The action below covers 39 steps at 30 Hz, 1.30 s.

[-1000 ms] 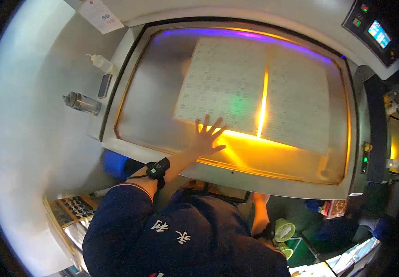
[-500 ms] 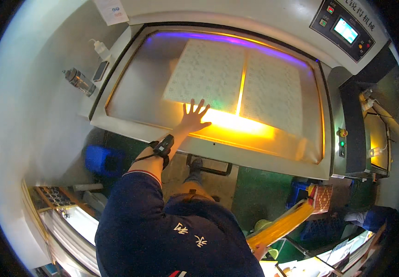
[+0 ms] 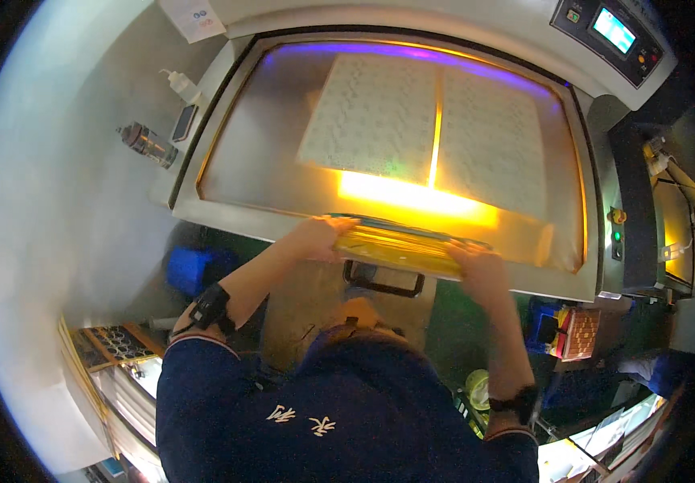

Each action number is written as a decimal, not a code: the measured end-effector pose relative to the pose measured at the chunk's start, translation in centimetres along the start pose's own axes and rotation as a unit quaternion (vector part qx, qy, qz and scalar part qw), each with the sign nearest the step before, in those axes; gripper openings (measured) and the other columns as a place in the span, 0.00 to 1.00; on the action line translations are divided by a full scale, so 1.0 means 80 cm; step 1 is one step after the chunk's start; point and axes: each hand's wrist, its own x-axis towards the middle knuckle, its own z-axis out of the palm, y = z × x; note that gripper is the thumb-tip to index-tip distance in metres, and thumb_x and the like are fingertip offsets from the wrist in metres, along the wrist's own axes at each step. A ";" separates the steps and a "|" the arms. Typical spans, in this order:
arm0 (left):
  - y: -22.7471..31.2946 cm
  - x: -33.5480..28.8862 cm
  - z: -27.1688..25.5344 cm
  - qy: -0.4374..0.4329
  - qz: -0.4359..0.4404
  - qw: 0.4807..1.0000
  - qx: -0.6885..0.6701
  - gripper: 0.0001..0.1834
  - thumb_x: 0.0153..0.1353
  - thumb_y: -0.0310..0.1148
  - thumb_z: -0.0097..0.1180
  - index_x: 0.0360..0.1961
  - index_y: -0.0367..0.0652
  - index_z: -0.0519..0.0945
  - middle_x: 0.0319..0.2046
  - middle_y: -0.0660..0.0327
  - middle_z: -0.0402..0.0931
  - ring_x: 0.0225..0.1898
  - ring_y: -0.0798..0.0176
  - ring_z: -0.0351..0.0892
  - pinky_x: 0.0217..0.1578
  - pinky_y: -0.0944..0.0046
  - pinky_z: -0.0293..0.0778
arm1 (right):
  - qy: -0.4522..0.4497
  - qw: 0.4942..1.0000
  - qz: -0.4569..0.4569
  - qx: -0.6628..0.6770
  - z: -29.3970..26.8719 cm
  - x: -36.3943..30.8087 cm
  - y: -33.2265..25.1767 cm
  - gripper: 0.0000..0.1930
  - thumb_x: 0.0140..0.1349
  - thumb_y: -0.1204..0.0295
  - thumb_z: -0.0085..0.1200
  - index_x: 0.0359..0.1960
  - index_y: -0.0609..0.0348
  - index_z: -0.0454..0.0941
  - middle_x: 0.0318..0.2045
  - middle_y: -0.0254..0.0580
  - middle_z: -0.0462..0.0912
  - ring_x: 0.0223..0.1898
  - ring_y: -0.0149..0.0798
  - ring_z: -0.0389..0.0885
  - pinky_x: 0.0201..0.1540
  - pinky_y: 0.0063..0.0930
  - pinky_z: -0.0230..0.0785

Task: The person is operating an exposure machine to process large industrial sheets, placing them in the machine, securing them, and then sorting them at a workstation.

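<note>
Both hands grip a glossy, see-through yellow film (image 3: 395,248) with a dark far edge, held level over the machine's front rim. My left hand (image 3: 323,237) is closed round its left end and my right hand (image 3: 478,270) round its right end. I cannot make out whether it is one sheet or a stack. Beyond it, under the shiny cover of the machine bed (image 3: 243,153), lie two pale patterned sheets, a left one (image 3: 375,121) and a right one (image 3: 492,145), with a glowing strip between them. Bright yellow light reflects just in front of them.
A control panel with a lit screen (image 3: 614,30) is at the far right. A clear bottle (image 3: 148,145), a phone (image 3: 185,122) and a white squeeze bottle (image 3: 180,84) stand left of the bed. Blue bins (image 3: 186,270) and a patterned red box (image 3: 581,334) are low down.
My left hand has left the bed's surface and taken the film's left end. My right hand has brought the film up from the lower right to the front rim.
</note>
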 end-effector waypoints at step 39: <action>-0.074 0.066 -0.064 -0.099 -0.012 0.995 0.009 0.42 0.49 0.27 0.57 0.69 0.46 0.61 0.71 0.54 0.54 0.70 0.26 0.43 0.64 0.27 0.47 | -0.174 0.981 -0.012 0.085 0.050 0.134 0.048 0.34 0.55 0.65 0.56 0.67 0.47 0.63 0.69 0.48 0.60 0.68 0.56 0.59 0.65 0.63 0.53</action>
